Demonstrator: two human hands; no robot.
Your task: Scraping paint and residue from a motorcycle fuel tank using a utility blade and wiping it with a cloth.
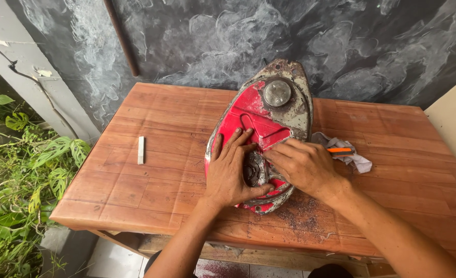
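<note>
Right now a big red metal tank [261, 131], old and rusty with lots of paint scraped off, lies on the wooden tabletop [156, 180]. Both hands rest on its near end. The left hand [231, 172] lies flat on the red part, with its fingers [233, 145] spread a little and pointing away from the person, and its thumb curls under a round grey metal part [254, 169]. The right hand [304, 167] comes in from the other side. Its fingers [279, 153] are close together and press down on the tank just beside the left fingertips. I cannot tell if they pinch anything small.

Past the fingertips, at the far end of the tank, sits a round silver cap [277, 93]. Just beyond the back of the right hand lies a crumpled grey rag [352, 157] with an orange tool handle [340, 150] on it. Well off to the side of the left hand lies a small white stick [141, 150]. Under the right wrist, dark rusty crumbs [302, 216] are scattered on the wood. Behind the tabletop stands a dark smeary wall [228, 36], and green plants [17, 175] grow far off on the left side.
</note>
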